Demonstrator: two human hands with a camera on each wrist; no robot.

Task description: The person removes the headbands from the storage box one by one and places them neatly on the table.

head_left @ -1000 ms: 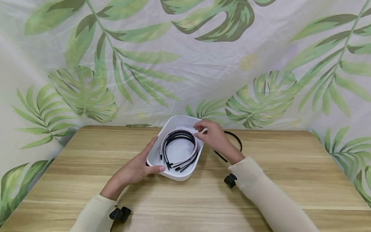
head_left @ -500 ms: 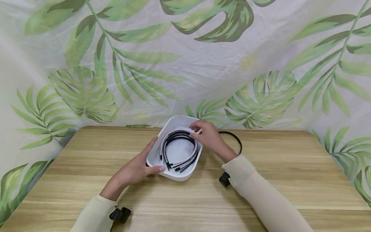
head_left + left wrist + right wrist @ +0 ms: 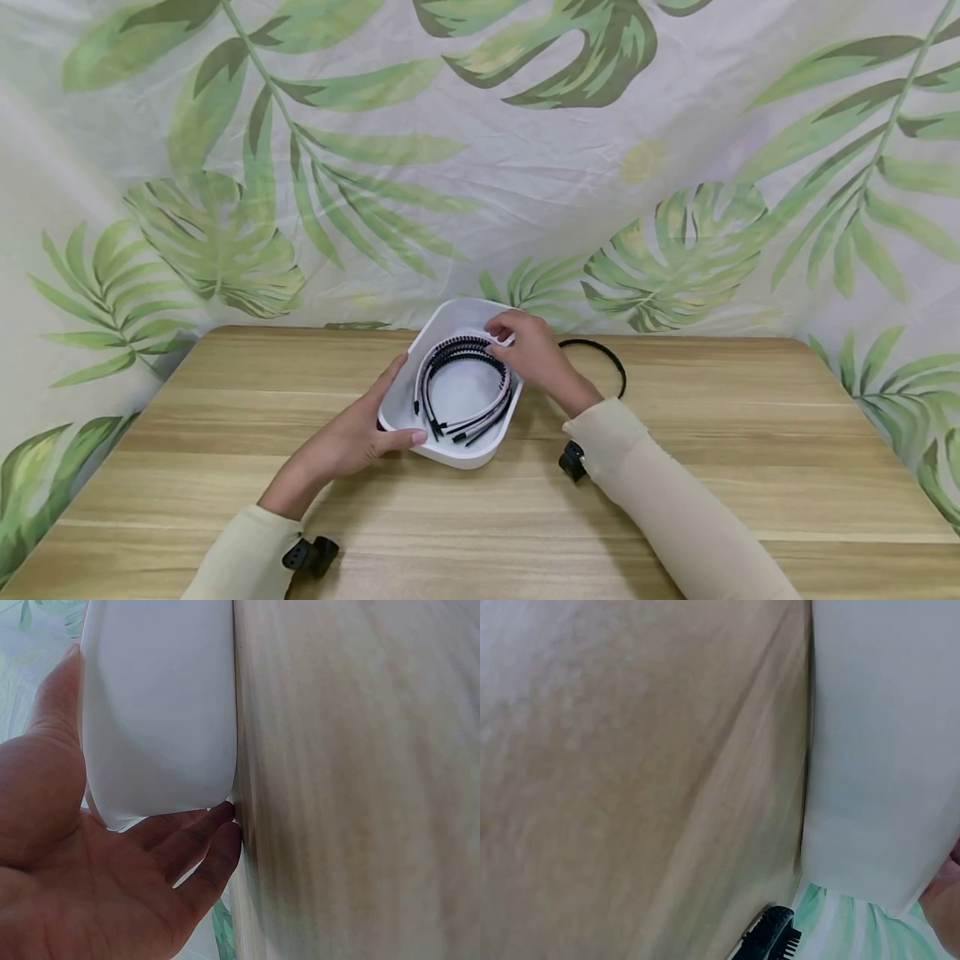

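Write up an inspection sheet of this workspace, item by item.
Surface: wooden table, light grain.
Job's things: white container holding several headbands, black and pale; one loose black headband lies on the table to the container's right.
Clutter: nothing seen.
Hands: left hand grips the container's left side, thumb over the rim; right hand has its fingertips at the headbands, whether pinching one cannot be told.
Cables: nothing seen.
Surroundings: leaf-print backdrop behind the table; black devices at both wrists.

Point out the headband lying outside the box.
The black headband on the table, partly hidden by the right hand; the other headbands lie inside the white box.
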